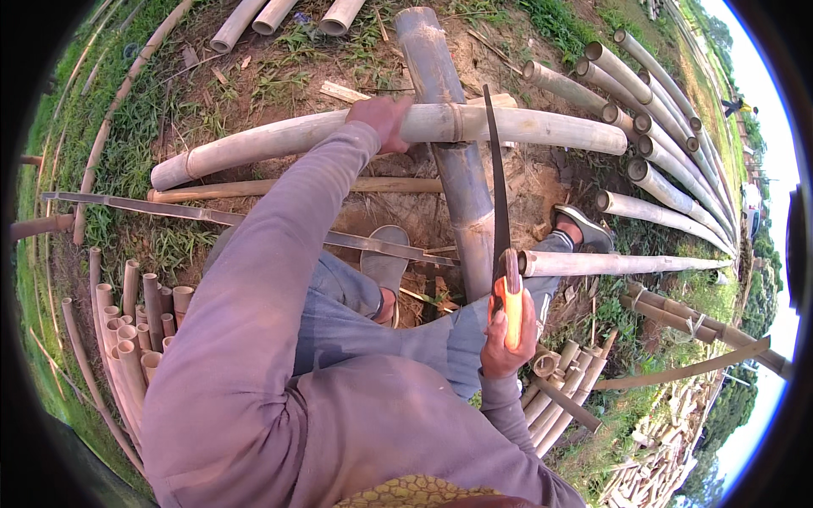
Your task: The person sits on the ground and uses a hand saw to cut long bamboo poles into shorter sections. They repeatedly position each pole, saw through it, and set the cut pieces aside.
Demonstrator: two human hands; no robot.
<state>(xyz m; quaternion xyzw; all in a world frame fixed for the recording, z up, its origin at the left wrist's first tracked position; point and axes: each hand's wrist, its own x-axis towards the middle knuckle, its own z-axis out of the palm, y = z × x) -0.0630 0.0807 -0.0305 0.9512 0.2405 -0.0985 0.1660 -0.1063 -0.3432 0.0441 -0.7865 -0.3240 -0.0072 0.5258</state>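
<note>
A pale bamboo pole (550,129) lies crosswise in front of me, resting over a thicker grey bamboo post (466,186). My left hand (383,120) is closed around it, just left of where the two cross. In my right hand (508,340) is a handsaw (501,212) with an orange and brown handle. Its long dark blade points away from me and reaches across the pole, right of the node near the post. Whether the teeth touch the bamboo I cannot tell.
Long bamboo poles (669,173) fan out at the right. Short cut pieces stand bundled at the left (131,339) and lower right (569,385). A split bamboo strip (339,239) crosses over my sandalled foot (385,262). A heap of offcuts (665,444) lies farther right.
</note>
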